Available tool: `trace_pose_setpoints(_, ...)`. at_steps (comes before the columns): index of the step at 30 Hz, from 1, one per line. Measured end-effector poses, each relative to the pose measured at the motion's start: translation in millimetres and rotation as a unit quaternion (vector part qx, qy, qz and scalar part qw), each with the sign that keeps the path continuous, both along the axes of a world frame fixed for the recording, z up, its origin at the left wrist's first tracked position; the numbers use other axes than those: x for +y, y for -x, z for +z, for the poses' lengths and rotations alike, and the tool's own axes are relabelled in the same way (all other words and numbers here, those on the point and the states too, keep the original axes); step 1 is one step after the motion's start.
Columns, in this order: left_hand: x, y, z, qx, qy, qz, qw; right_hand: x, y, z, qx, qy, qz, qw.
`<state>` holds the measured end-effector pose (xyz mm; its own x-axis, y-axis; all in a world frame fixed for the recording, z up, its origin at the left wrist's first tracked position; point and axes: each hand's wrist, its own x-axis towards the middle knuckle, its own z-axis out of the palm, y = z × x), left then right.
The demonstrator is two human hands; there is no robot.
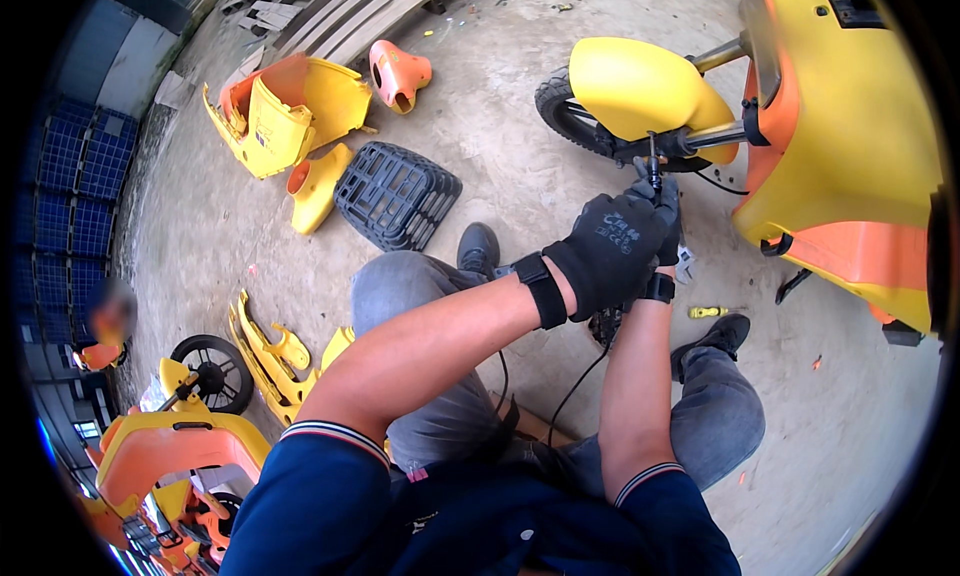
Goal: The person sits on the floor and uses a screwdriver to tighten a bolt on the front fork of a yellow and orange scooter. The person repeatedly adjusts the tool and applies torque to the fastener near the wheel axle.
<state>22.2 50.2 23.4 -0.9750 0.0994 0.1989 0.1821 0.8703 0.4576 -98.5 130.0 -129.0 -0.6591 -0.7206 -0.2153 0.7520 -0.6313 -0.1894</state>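
My left hand, in a black glove, is closed at the lower end of a slim dark tool with a rod-like shaft. Its upper end reaches the fork bottom beside the front wheel of a yellow and orange scooter. Pressed close behind the left, my right hand wears a dark glove too and is closed around the tool's lower part. Much of the right hand is hidden by the left. A yellow front fender covers the wheel's top. Beneath my wrists sits a dark object, too covered to name.
A yellow-handled tool lies by my right shoe. Leftward on the concrete are a black plastic rack, yellow and orange body panels and curved yellow trim. Another scooter stands lower left. Wooden pallets lie behind; thin cables hang near my knees.
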Motion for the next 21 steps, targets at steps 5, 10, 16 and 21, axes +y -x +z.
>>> trace_pose_setpoints(5,3,5,0,-0.006,0.007,-0.003,1.0,4,7,-10,-0.031,0.076,-0.003,0.997)
trace_pose_setpoints(10,0,2,-4,-0.025,-0.004,-0.001,1.0,-10,9,-21,0.05,-0.132,-0.017,0.99)
trace_pose_setpoints(16,2,1,-1,0.009,-0.023,-0.006,1.0,-15,1,2,0.007,0.002,-0.023,1.0)
trace_pose_setpoints(21,-1,-2,-5,-0.007,-0.005,-0.014,1.0,-11,11,-1,-0.082,0.153,0.06,0.983)
